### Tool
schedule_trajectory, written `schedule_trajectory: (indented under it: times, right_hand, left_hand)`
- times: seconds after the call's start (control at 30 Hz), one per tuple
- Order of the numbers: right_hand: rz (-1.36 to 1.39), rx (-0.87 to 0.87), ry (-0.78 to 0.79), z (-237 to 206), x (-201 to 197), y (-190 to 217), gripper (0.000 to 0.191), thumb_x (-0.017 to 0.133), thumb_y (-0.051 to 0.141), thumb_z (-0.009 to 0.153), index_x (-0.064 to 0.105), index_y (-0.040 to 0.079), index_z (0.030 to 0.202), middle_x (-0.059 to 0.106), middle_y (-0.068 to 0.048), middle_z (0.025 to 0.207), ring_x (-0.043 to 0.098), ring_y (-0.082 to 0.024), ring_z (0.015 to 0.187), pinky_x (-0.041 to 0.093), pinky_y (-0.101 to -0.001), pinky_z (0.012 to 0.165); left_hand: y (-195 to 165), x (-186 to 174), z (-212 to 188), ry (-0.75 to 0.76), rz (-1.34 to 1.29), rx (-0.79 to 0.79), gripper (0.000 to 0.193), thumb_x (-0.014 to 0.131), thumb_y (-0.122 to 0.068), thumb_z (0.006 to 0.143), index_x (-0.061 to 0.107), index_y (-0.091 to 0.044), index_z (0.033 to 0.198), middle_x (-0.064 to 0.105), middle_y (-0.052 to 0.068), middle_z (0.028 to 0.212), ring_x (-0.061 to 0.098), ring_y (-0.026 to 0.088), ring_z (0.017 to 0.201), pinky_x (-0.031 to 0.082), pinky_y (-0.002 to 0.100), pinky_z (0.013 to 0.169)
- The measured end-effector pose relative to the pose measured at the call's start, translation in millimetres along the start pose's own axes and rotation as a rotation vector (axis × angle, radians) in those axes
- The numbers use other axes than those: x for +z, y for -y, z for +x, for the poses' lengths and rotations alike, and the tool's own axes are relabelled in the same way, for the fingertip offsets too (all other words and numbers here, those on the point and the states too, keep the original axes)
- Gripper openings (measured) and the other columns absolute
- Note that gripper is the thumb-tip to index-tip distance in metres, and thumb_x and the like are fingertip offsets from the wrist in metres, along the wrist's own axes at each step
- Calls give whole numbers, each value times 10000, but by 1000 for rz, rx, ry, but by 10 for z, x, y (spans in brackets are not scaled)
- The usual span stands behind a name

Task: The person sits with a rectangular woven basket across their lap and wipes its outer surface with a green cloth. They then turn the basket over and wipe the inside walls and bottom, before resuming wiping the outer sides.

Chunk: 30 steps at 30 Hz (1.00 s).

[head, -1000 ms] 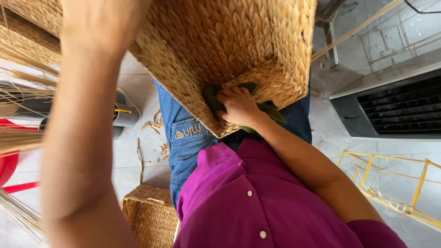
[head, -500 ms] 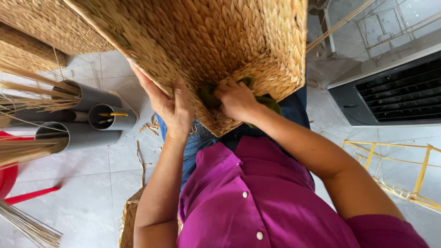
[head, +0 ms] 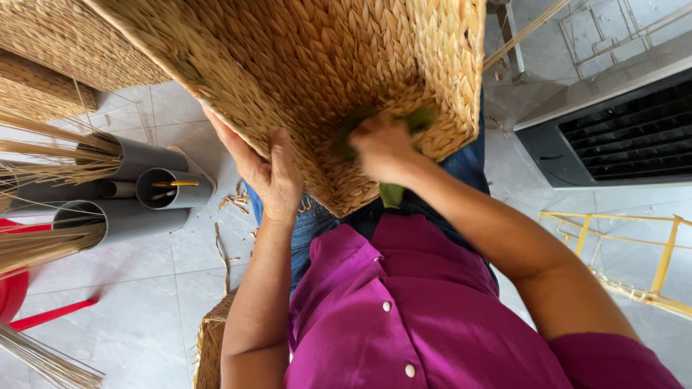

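Head view: large woven basket (head: 303, 86) fills the top centre, tilted, resting against the person's lap over the blue jeans (head: 306, 230). Left hand (head: 263, 169) lies flat and open against the basket's left side wall near the lower edge, fingers spread along the weave, gripping nothing. Right hand (head: 382, 148) is curled at the basket's near lower corner, pressed on a green cloth (head: 393, 193) that shows around and below the knuckles; fingers look closed on it, though motion blur hides the exact grip. Magenta buttoned shirt (head: 411, 310) fills the near centre. Left of the basket, on the tiled floor (head: 144, 317), 3 grey tubes (head: 144, 191) lie on their sides, holding bundles of dry reeds (head: 43, 245). Red stool (head: 21, 302) at the far left edge. A second, smaller woven piece (head: 209, 346) sits near the bottom, just beside the left forearm. Dark vented unit (head: 620, 137) on the right; yellow metal frame (head: 634, 252) below it.
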State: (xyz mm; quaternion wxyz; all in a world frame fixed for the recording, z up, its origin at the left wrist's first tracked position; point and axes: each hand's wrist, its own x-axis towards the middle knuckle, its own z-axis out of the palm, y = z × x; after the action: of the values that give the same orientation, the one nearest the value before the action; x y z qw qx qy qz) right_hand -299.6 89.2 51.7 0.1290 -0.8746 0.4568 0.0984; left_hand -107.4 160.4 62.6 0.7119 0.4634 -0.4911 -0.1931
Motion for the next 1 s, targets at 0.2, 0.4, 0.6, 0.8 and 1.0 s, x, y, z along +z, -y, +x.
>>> schedule_trajectory:
  times: [0.2,0.4,0.6,0.8,1.0]
  right_hand:
    - [110,-138,-9,-25,152,366,398,625,256,858,650,124,1232,642,-95,1227,566,-314,1219,470,-502,963]
    - [-155,114,-63,-141,-231,-631,351,610,77,895,689,99,1237,662,-124,1215,604,-270,1119,507,-459,934]
    - [-24,110,-118,-48,-58,-597,541,633,131,789,661,121,1329,617,-157,1335,549,-361,1177,451,-559,929]
    - [47,-128,74,11,146,349,417,647,176,824,698,156,1238,643,-80,1316,556,-313,1256,475,-475,1001]
    - [4,-116,-9,-45,9,16,429,656,95,755,741,207,1160,666,-10,1271,577,-267,1206,519,-457,924]
  left_hand:
    - [-13,-28,-14,23,7,0,827,599,50,1047,76,-75,1676,153,68,1738,203,177,1553,173,331,1297]
    - [15,58,-31,-3,-92,-35,846,583,40,1024,58,-78,1676,182,82,1725,265,184,1508,235,338,1265]
    - [69,-6,-14,9,-58,-47,862,632,49,1037,64,-64,1675,158,80,1734,212,176,1539,171,333,1290]
    - [65,-123,-11,20,-34,-47,862,633,50,1033,73,-68,1677,175,68,1728,212,165,1534,171,326,1289]
    - [63,-134,-54,2,-22,-62,875,646,45,1041,52,-74,1674,198,73,1710,245,176,1515,196,339,1281]
